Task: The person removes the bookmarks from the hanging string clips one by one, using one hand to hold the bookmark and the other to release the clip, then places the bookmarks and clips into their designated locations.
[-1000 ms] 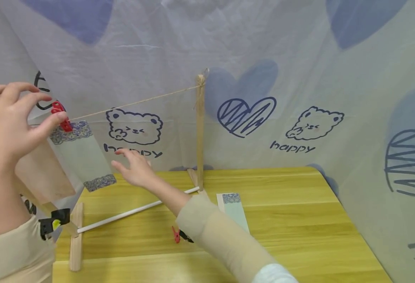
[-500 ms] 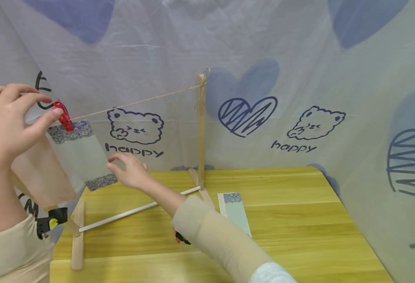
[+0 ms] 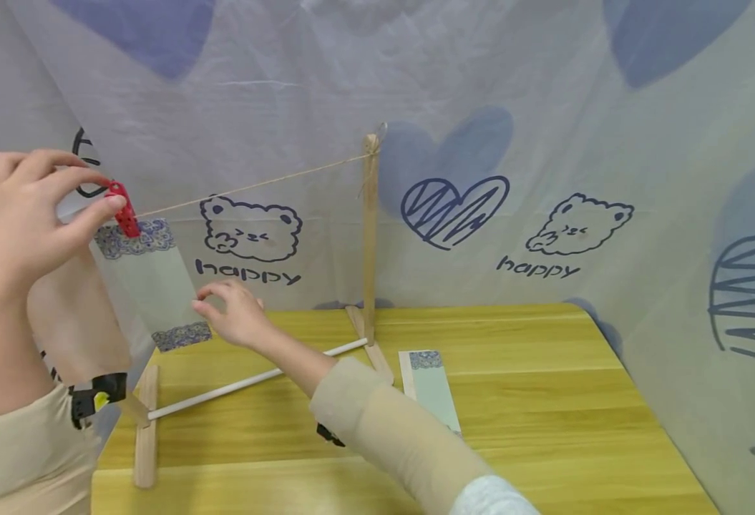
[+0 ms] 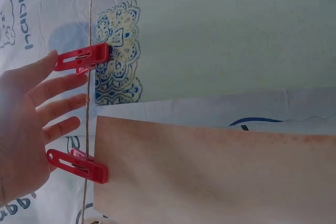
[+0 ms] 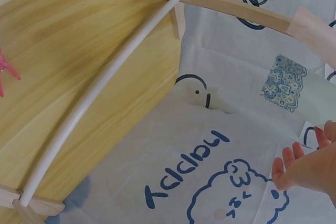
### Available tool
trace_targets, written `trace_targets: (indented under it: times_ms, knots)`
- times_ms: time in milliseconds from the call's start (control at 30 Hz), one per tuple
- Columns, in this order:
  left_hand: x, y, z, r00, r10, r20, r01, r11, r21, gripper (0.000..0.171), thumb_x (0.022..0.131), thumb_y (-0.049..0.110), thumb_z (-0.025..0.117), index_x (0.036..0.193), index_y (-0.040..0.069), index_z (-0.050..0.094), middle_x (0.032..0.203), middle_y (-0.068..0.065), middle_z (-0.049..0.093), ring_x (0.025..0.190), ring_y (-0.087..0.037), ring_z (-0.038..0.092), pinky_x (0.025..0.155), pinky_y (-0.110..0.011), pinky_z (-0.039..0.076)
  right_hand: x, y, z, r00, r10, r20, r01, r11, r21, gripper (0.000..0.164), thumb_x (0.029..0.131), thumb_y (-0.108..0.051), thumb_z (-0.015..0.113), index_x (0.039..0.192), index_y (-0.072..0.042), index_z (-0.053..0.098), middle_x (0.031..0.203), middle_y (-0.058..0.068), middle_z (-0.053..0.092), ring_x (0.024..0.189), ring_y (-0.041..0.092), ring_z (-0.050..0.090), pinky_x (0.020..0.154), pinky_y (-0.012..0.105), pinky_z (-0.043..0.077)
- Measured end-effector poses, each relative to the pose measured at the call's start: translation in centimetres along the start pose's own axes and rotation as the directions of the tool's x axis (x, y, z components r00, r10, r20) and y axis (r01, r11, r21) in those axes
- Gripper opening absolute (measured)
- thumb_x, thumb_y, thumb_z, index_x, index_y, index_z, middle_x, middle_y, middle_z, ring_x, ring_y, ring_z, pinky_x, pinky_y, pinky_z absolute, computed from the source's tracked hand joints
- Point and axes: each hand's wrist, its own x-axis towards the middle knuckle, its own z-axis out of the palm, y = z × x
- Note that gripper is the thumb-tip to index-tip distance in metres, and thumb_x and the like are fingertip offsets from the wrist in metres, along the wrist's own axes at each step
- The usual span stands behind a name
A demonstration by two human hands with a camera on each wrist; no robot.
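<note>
A pale green paper card with blue lace-patterned bands hangs from a string by a red clip. My left hand pinches that clip's handles between thumb and index finger; in the left wrist view its other fingers extend behind the string. Lower down, my right hand pinches the card's right edge between thumb and index finger. Beside it, a peach-coloured card hangs from the same string by a second red clip. In the head view my left hand covers that second clip.
The string runs to a wooden post at the back. A white rod joins the stand's wooden feet. Another pale green card lies on the yellow wooden table. A red clip shows at the right wrist view's left edge.
My right hand has moved slightly left to the card's edge, and its thumb and index finger have closed together. My left hand stays at the clip, its thumb pressed against the handle.
</note>
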Motion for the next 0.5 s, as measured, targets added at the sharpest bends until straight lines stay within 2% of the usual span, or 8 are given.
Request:
trace_targets:
  times_ms: [300, 500]
  knots:
    - [0.31, 0.59, -0.24, 0.998, -0.022, 0.059, 0.02, 0.999, 0.043, 0.051, 0.094, 0.044, 0.04, 0.12, 0.001, 0.05, 0.132, -0.023, 0.036, 0.12, -0.047, 0.022, 0.101, -0.059, -0.003, -0.11, -0.47, 0.11, 1.0, 0.011, -0.01, -0.011, 1.0, 0.0, 0.027, 0.091, -0.038, 0.05, 0.11, -0.022, 0.061, 0.13, -0.007, 0.049, 0.12, 0.006, 0.043, 0.1, 0.04, 0.03]
    - [0.33, 0.73, -0.21, 0.997, -0.033, 0.071, 0.03, 0.998, 0.051, 0.051, 0.095, 0.044, 0.038, 0.12, 0.0, 0.049, 0.133, -0.023, 0.035, 0.121, -0.047, 0.021, 0.101, -0.06, -0.004, -0.26, -0.49, -0.01, 1.0, -0.023, -0.019, 0.022, 0.999, -0.035, 0.026, 0.091, -0.039, 0.049, 0.105, -0.021, 0.062, 0.13, -0.006, 0.05, 0.12, 0.007, 0.043, 0.099, 0.038, 0.031]
